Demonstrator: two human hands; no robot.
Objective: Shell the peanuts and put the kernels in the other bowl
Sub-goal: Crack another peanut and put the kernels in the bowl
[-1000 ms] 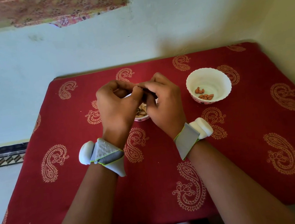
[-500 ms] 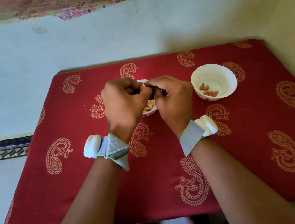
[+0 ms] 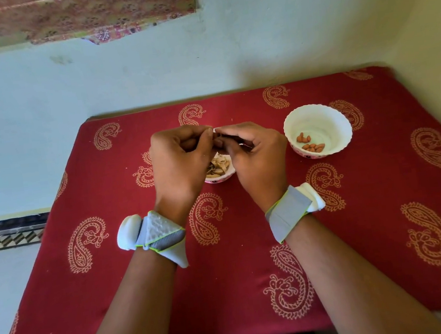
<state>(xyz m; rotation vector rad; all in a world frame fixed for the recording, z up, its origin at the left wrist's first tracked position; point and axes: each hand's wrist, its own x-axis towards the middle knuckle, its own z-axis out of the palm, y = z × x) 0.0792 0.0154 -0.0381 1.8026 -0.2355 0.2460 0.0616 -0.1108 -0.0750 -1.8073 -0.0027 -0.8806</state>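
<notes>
Both hands, left (image 3: 180,160) and right (image 3: 253,154), pinch a mostly hidden peanut above the small shell-filled bowl (image 3: 221,176). A sudden crack could drop kernels there, not into the white scalloped bowl (image 3: 318,117) to the right.

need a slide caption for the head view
Both hands, left and right, pinch a peanut above the shell bowl; kernels wait in white bowl.

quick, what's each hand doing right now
Left hand: fingers curled, pinching a peanut over the shell bowl.
Right hand: pinching the same peanut from the other side.
</notes>
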